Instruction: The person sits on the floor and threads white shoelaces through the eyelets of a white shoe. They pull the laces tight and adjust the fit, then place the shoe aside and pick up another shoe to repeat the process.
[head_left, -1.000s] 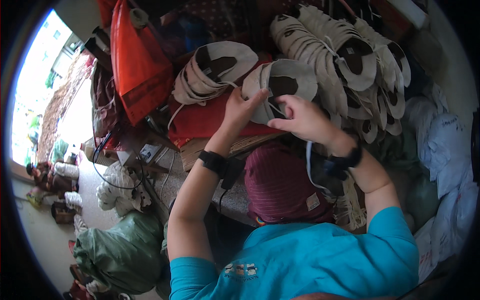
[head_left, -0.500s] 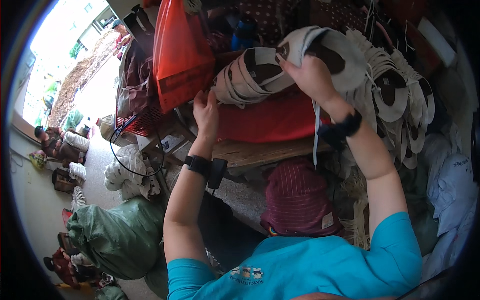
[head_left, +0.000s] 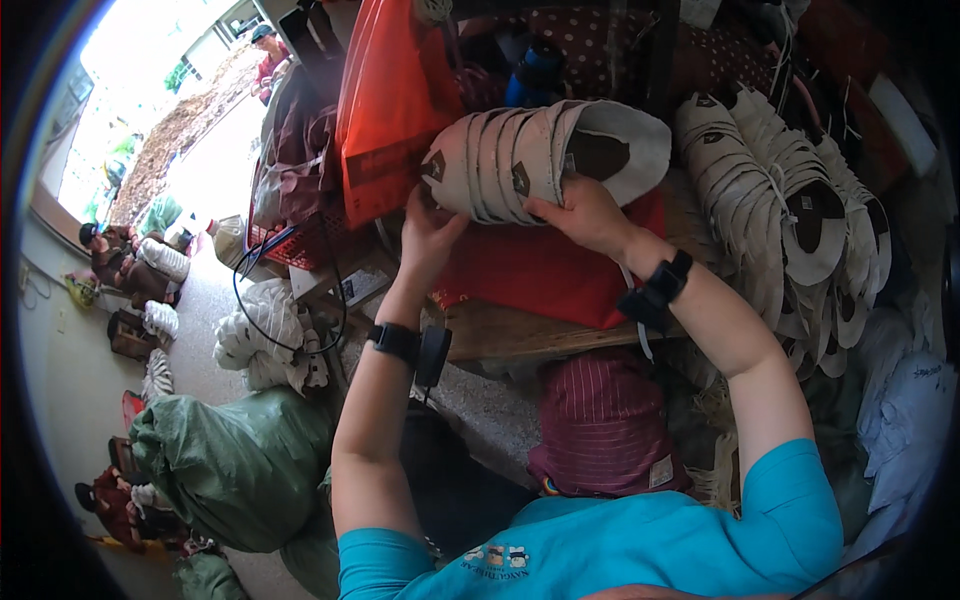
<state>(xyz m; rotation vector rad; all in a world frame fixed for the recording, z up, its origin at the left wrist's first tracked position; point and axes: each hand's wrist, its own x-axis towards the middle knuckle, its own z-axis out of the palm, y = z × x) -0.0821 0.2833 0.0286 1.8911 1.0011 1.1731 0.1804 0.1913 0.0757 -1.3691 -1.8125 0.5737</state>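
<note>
Holding a nested stack of pale shoe uppers (head_left: 545,155) up off the workbench (head_left: 520,335), above the red cloth (head_left: 545,270) near the bench's far edge. Left hand (head_left: 432,232) cupped under the stack's left end, fingers curled up against the outermost piece; right hand (head_left: 580,212) clamped on the lower rim near the wide right end, thumb pressed into it. Both hands closed on the stack, neither one spread wide. Risk no. 1, judging by the grip: pieces only nested, not tied as far as visible, so a tilt twd the left end could let the outer ones slide off past the left fingers & drop down the bench's front edge twd the maroon striped sack (head_left: 605,425). Risk no. 2: orange bag (head_left: 395,110) hanging just beside the stack's left end, so a swing that way could snag it. Risk no. 3: long row of similar uppers (head_left: 790,215) heaped at the right side of the bench, close to the right elbow; a careless pull-back could knock that pile over. Cords dangling from both wrist straps, could catch on smth too.
</note>
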